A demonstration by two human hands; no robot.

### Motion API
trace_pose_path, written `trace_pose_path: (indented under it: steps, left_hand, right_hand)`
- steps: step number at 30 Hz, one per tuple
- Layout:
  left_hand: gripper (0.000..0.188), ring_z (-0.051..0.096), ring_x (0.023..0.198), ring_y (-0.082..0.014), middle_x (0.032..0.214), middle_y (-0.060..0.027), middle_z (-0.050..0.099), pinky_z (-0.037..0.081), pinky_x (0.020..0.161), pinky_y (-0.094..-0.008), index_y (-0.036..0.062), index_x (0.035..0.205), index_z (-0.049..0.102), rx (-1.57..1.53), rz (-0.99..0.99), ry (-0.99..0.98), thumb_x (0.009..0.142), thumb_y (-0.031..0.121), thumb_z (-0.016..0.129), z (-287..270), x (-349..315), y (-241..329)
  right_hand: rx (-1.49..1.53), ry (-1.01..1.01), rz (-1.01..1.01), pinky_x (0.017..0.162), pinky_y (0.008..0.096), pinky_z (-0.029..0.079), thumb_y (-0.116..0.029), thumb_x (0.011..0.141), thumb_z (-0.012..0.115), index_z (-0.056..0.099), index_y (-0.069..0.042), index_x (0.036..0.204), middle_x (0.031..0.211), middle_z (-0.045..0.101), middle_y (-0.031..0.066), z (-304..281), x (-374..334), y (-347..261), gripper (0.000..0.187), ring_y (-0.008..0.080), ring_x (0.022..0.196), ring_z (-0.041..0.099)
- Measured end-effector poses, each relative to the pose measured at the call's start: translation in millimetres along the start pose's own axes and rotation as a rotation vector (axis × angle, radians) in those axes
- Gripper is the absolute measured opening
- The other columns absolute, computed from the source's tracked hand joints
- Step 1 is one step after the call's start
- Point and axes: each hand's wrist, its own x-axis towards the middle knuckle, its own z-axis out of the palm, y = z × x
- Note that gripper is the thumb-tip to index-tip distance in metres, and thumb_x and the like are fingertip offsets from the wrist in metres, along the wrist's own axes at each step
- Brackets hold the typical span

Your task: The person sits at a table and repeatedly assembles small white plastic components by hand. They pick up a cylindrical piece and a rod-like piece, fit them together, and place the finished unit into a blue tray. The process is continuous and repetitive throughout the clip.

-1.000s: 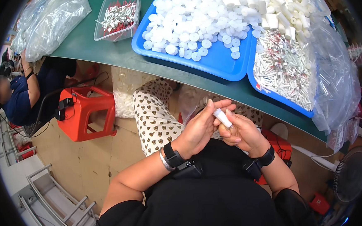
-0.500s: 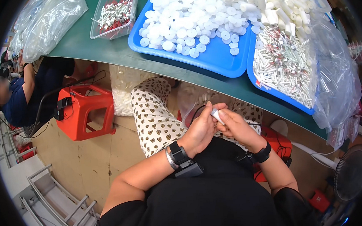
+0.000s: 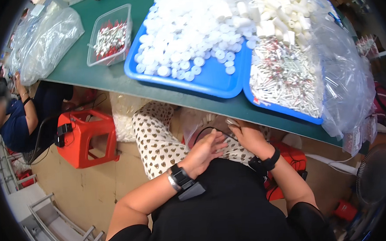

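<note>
My left hand (image 3: 205, 151) rests above my lap with its palm turned up. Its fingers are stretched and hold nothing that I can see. At the table's front edge, my right hand (image 3: 250, 138) is closed with its fingers pointing away from me. A small white cylinder (image 3: 232, 122) shows at its fingertips, mostly covered by them. Below the edge, close beyond both hands, hangs a clear plastic bag (image 3: 193, 119) with some white pieces in it. A thin black cable loops between my hands.
On the green table (image 3: 106, 77) stand a blue tray (image 3: 217, 86) of white discs, another blue tray (image 3: 285, 110) of small white-and-red parts and foam cylinders, and a clear tub (image 3: 127, 25). A red stool (image 3: 77, 147) and a person (image 3: 18, 115) are at left, a fan (image 3: 376, 184) at right.
My hands have come apart. The right moved forward to the table edge with the white cylinder; the left let go and opened. The whole view has shifted slightly.
</note>
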Motion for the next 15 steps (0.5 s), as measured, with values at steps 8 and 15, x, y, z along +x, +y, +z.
trace_pose_path:
  steps: [8, 15]
  left_hand:
    - [0.028, 0.063, 0.102, -0.0154, 0.117, -0.0107, 0.064, 0.052, 0.087, -0.0288, 0.0011, 0.123, 0.056, 0.516, 0.428, -0.222, 0.104, 0.021, 0.048, 26, -59, 82]
    - [0.022, 0.059, 0.089, -0.0255, 0.100, -0.0119, 0.064, 0.049, 0.080, -0.0336, 0.0006, 0.109, 0.062, 1.371, 1.423, 0.213, 0.088, 0.004, 0.066, 53, -47, 141]
  right_hand:
    - [-0.025, -0.043, -0.315, 0.074, 0.0435, 0.052, -0.020, 0.090, 0.064, 0.065, -0.001, 0.105, 0.091, 0.069, 0.0179, -70, -26, -44, 0.023, 0.0366, 0.085, 0.066]
    - [-0.467, 0.616, -0.322, 0.057, 0.0390, 0.049, -0.010, 0.086, 0.069, 0.067, -0.004, 0.089, 0.077, 0.063, 0.0111, -158, -14, -53, 0.007, 0.0294, 0.066, 0.063]
